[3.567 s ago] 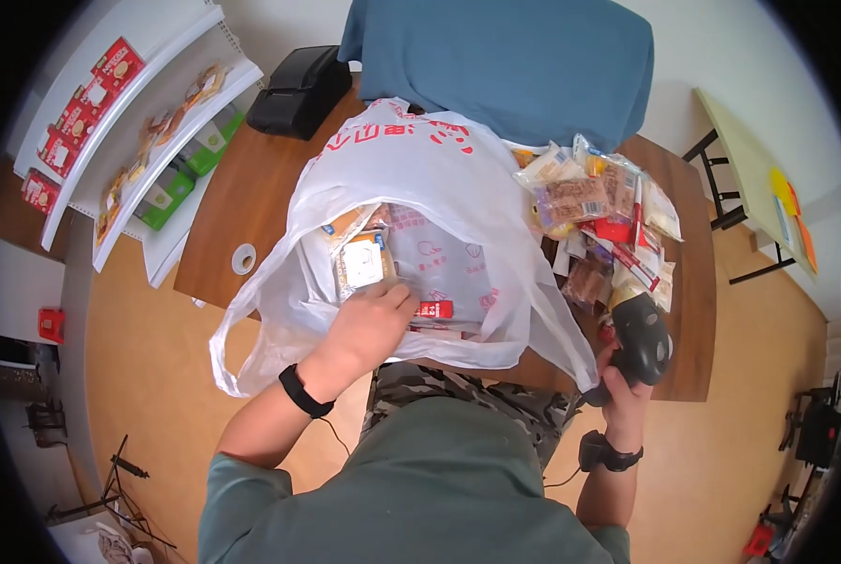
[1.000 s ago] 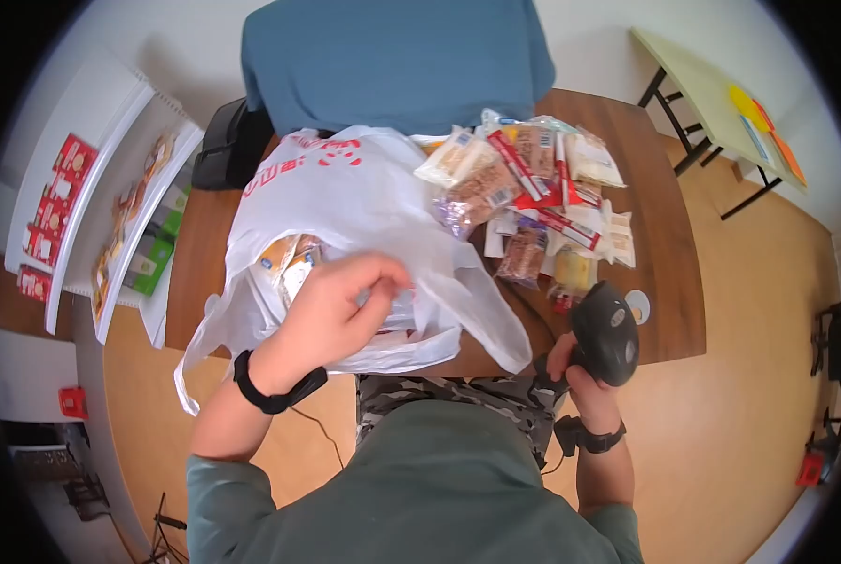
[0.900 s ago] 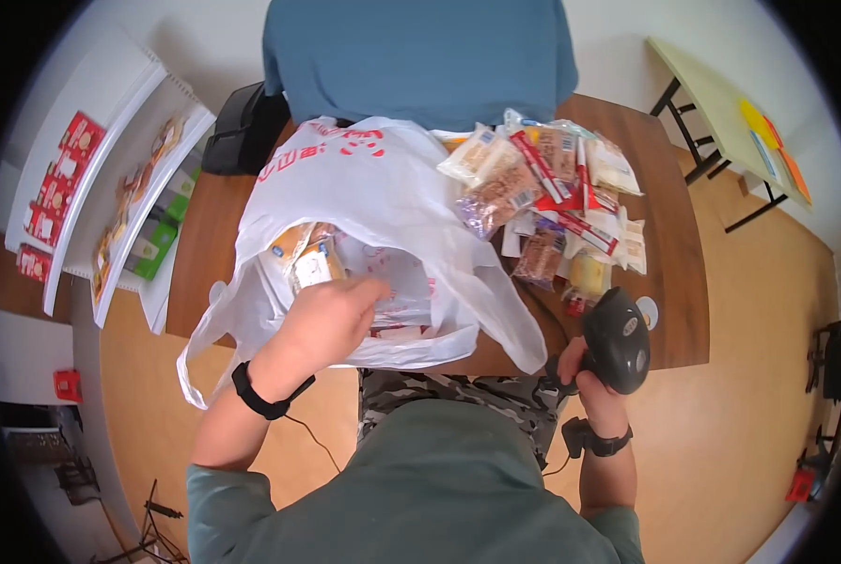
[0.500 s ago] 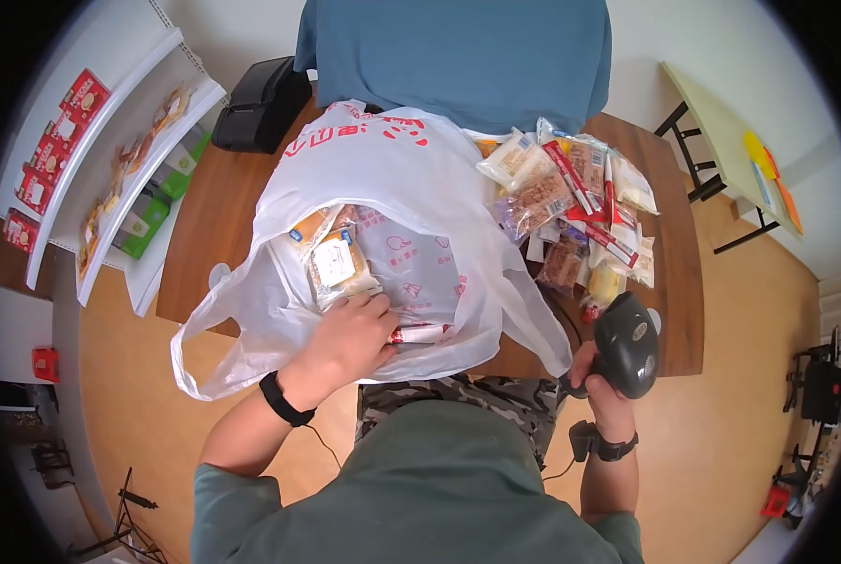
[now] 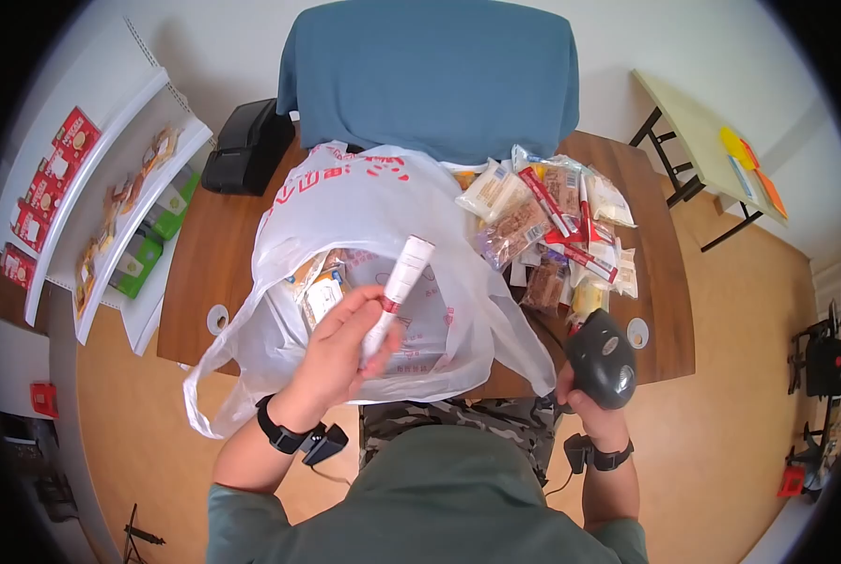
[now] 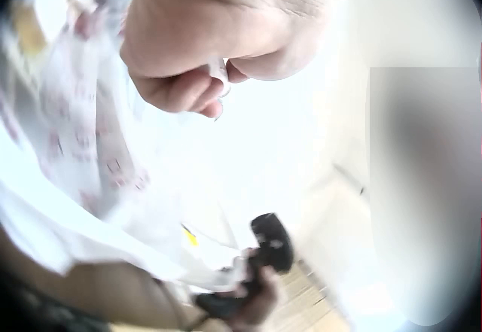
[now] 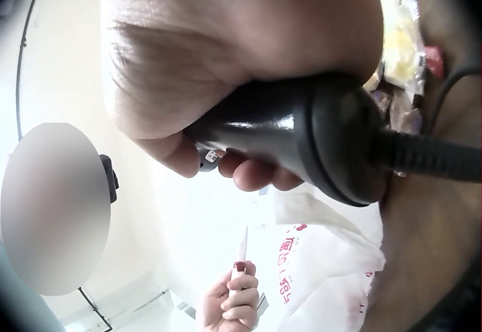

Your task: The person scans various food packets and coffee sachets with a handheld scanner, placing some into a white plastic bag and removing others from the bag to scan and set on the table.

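In the head view my left hand (image 5: 336,343) is raised over the mouth of a white plastic carrier bag (image 5: 354,216). Between its thumb and fingers it pinches a slim white and red stick packet (image 5: 409,268), upper end pointing away from me. Inside the bag, beside that hand, lies a clear-wrapped snack with a white label (image 5: 324,299). My right hand (image 5: 597,414) grips a black barcode scanner (image 5: 605,355) by its handle at the table's front edge. The right wrist view shows the fingers wrapped around the handle (image 7: 256,129) and a cable running from its end.
Right of the bag is a pile of wrapped snacks (image 5: 514,233) with red stick packets (image 5: 589,263) among them. A blue cloth (image 5: 430,80) covers something at the back of the wooden table (image 5: 195,301). A black box-like device (image 5: 246,150) stands back left, near shelves (image 5: 110,216) of goods.
My left hand was down in the bag; it has come up out of it with the stick packet. The right hand keeps the scanner in about the same place.
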Tool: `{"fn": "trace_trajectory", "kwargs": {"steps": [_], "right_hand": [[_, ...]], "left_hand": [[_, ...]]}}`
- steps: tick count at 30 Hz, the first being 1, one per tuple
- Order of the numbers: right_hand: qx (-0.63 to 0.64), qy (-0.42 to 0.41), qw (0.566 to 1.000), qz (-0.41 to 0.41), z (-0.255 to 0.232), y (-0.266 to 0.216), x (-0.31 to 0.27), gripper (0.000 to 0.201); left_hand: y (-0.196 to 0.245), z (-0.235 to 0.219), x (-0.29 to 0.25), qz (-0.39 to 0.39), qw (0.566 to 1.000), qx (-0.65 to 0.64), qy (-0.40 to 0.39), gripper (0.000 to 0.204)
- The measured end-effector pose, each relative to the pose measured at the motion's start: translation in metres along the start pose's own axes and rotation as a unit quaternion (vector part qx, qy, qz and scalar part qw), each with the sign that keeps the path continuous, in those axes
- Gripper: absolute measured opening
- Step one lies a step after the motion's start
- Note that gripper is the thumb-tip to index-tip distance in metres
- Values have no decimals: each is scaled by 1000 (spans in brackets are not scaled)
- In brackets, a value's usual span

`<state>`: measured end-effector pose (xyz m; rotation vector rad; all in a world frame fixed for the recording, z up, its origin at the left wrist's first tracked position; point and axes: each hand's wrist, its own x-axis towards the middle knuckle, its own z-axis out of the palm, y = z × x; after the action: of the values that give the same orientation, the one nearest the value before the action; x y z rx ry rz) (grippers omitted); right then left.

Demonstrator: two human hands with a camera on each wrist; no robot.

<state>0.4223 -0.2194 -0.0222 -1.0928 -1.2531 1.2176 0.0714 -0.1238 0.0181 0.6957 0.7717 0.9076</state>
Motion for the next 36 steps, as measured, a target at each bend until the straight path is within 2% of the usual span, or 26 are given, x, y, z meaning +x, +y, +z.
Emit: {"fn": "trace_trajectory", "kwargs": {"steps": [1,2,3,4,6,7,8,9,11,15,21,25,28,29,31,33,34,36], "right_hand": [[-33,-10,999,4,-2,4,0,53],[-65,-18,998,9,-4,8,-2,52],[-33,-10,999,20,-6,11,-5,53],[-135,-23,990,-36,4,-7,5,60],[-111,-102,989,6,7,-28,13,57],[-108,-96,989,8,8,-28,15,57],[-128,-137,982,-14,8,-28,17,56],[-147,-180,972,-37,8,-27,19,56],[-139,-185,972,-34,11,-32,20,56],[-100,-205,973,-21,11,-33,22,55],[-75,-181,979,-63,-1,-26,21,49],[-54,-150,985,-66,-14,-10,15,42],[14,-123,991,-58,-18,-7,12,35],[56,-88,993,-50,-18,-6,10,32],[97,-53,993,-47,-24,4,5,30],[204,-52,977,-27,-35,33,4,32],[204,-53,977,-29,-37,33,5,32],[252,2,967,-37,-39,33,8,59]], "left_hand": [[7,17,-1,-50,999,-20,4,31],[6,22,3,-51,999,-15,-1,31],[4,26,7,-70,996,-35,-31,31],[2,31,11,-92,992,-55,-63,32],[-3,41,20,-100,992,-45,-66,33],[-7,43,25,-108,988,-64,-93,32],[-8,47,29,-113,983,-83,-119,30],[-9,54,33,-116,983,-81,-119,30],[-6,74,38,-115,992,-4,-57,27],[-15,79,50,-108,991,-3,-83,26],[-25,90,56,-133,982,76,-109,27],[-29,100,60,-159,980,86,-86,27],[-28,107,69,-156,978,81,-109,28],[-27,111,74,-156,978,86,-112,28],[-25,121,85,-117,981,93,-126,31],[-21,139,101,-88,983,109,-116,33],[-17,149,111,-61,985,123,-104,36],[-9,165,133,-58,983,125,-118,42]]}}
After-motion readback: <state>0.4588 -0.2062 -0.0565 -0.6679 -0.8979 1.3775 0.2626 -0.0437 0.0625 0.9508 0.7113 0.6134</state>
